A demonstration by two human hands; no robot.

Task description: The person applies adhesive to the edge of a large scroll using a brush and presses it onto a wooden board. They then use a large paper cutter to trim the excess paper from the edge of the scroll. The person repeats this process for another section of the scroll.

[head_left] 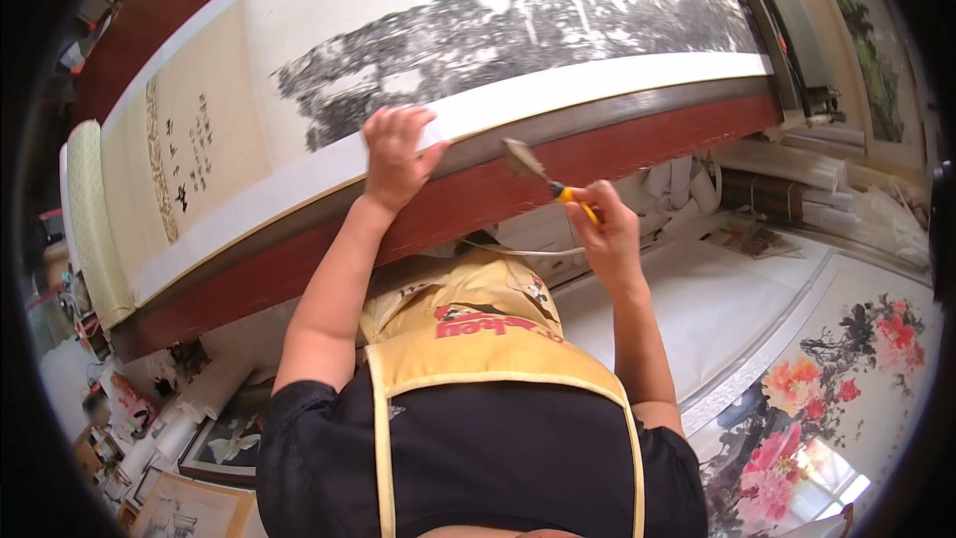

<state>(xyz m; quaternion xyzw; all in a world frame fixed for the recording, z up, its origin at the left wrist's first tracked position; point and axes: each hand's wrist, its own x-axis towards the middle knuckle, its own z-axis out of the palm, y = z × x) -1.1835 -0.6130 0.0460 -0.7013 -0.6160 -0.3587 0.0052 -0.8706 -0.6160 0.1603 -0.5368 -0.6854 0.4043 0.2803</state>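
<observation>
A long ink landscape scroll painting (428, 70) with a white border lies across the red workbench (617, 144). My left hand (398, 144) rests on the scroll's near border, fingers stretched out and thumb apart, holding nothing. In my right hand (607, 224) is a putty knife (525, 159) with a yellow and black handle, my fingers wrapped round it. Its broad metal blade points up and left, close to the bench's front edge; whether it touches the edge I cannot tell. At the far left the scroll ends in a pale patterned rolled part (100, 224).
A dark metal rail or machine (782, 30) borders the bench's right end. Rolled papers (836, 204) are stacked at the right. Lower right lies a framed peony painting (797, 408) with a reflecting surface. More rolls (214, 389) and framed pictures (184, 508) stand at lower left.
</observation>
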